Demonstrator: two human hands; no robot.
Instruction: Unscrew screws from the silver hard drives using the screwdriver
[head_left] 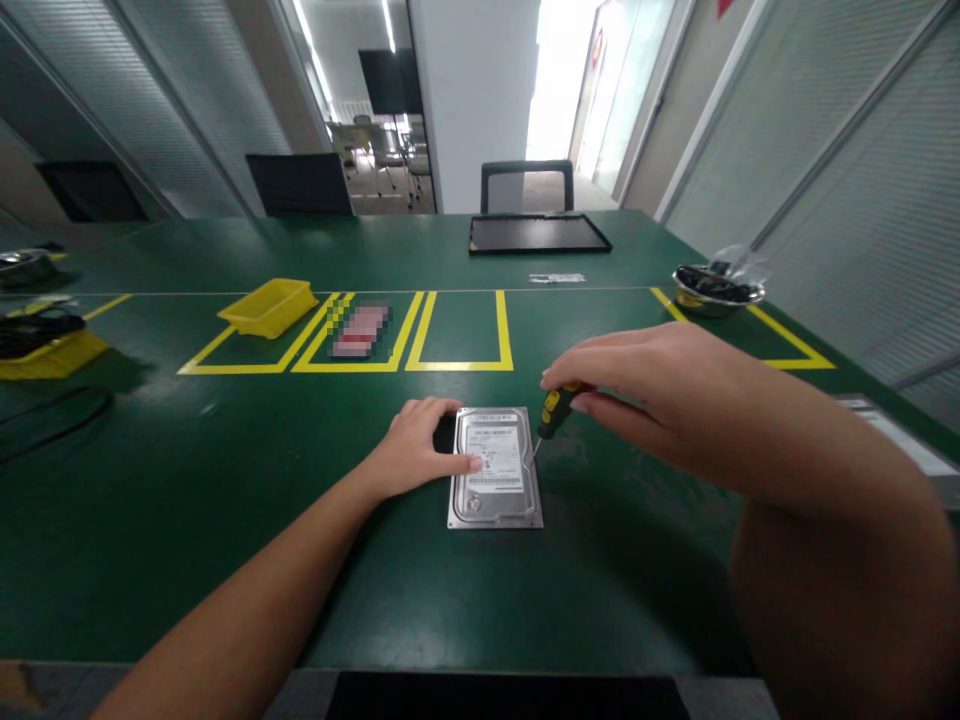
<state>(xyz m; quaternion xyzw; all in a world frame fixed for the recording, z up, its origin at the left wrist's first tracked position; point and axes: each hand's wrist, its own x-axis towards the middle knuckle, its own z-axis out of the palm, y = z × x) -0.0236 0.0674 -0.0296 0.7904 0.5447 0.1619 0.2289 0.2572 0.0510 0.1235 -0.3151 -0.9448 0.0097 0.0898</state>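
A silver hard drive point(495, 505) with a white label lies flat on the green table, label side up. My left hand point(420, 445) grips its left side, thumb across the label and fingers by the far left corner. Pinched in the fingertips of my right hand point(645, 390) is a screwdriver point(555, 410) with a black and yellow handle. It leans, handle up and to the right, and its thin shaft meets the drive's right edge. The exact spot under the tip is too small to make out.
Yellow tape marks areas on the table point(637, 600). Beyond my hands are a yellow tray point(271, 308), a pixelated pinkish item point(361, 331), a flat black-framed panel point(540, 234) and a metal bowl point(716, 290) of dark items. Another yellow tray point(56, 357) holds cables at left.
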